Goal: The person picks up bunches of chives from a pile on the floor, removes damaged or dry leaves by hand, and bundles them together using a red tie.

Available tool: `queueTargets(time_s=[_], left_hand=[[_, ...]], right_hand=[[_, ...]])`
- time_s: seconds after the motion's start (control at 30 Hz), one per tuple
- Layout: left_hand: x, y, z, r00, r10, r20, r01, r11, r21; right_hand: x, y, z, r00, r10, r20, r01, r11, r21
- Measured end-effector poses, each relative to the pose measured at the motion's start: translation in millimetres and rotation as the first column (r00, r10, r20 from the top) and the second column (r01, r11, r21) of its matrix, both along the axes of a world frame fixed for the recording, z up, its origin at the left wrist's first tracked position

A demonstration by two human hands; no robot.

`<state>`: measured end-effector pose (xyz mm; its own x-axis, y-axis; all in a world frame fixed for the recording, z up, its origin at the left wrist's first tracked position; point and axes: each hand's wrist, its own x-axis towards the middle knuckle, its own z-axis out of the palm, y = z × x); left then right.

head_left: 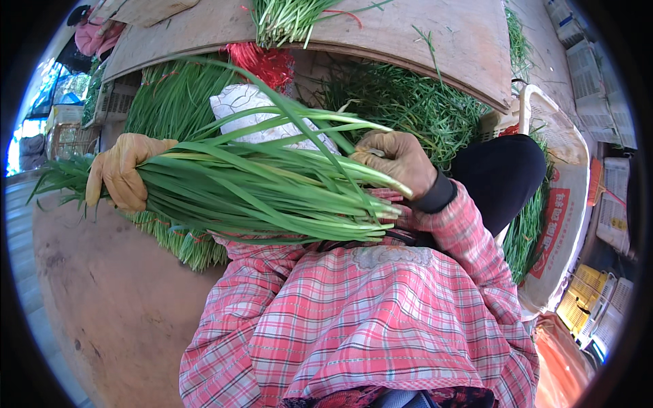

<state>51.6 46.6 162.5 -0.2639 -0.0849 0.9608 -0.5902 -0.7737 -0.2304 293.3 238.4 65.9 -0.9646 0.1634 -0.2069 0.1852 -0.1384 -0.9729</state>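
Note:
A long bunch of garlic chives (258, 194) lies sideways across my lap, its green leaves to the left and its pale stalk ends to the right. My left hand (124, 171), in a tan glove, is wrapped round the leafy end. At the stalk end my right hand (396, 156), gloved too, has its fingers closed on some chive stalks. A few of these stand loose above the main bunch. The right fingertips are partly hidden behind the stalks. Just beyond the bunch is a white patterned cloth bundle (255, 109).
A wooden board (408, 41) spans the far side, with a chive bundle (289, 20) on it. Red strings (262, 64) hang below its edge. Loose green leaves (408, 102) lie heaped beneath. More chives (170, 102) fill the left. At right stands a white basket (575, 136), with crates (592, 75) beyond.

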Motion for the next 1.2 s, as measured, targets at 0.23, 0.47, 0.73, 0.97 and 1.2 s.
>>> queueTargets(time_s=[0.23,0.47,0.73,0.97,1.2], left_hand=[[0.9,1.8,3.9,0.999,-0.033,-0.029,0.035,0.998,0.047],[22.5,15.6,12.5,0.985,-0.164,0.056,0.154,0.976,0.155],[20.4,11.1,20.4,0.984,-0.177,-0.026,0.179,0.979,0.098],[9.8,-7.6,9.8,0.997,-0.077,0.027,0.074,0.993,0.097],[2.7,11.7,4.3,0.978,-0.16,0.136,0.15,0.985,0.087]], right_hand=[[63.8,60.1,-59.1,0.916,-0.324,0.238,-0.184,0.188,0.965],[22.3,87.7,-2.9,0.961,-0.111,-0.253,0.275,0.463,0.842],[-33.5,27.7,-14.7,0.915,0.326,-0.239,-0.19,0.869,0.456],[41.8,97.8,-92.0,0.842,-0.124,0.524,-0.493,0.216,0.843],[-48.5,33.6,-39.6,0.932,0.099,-0.35,-0.17,0.969,-0.179]])
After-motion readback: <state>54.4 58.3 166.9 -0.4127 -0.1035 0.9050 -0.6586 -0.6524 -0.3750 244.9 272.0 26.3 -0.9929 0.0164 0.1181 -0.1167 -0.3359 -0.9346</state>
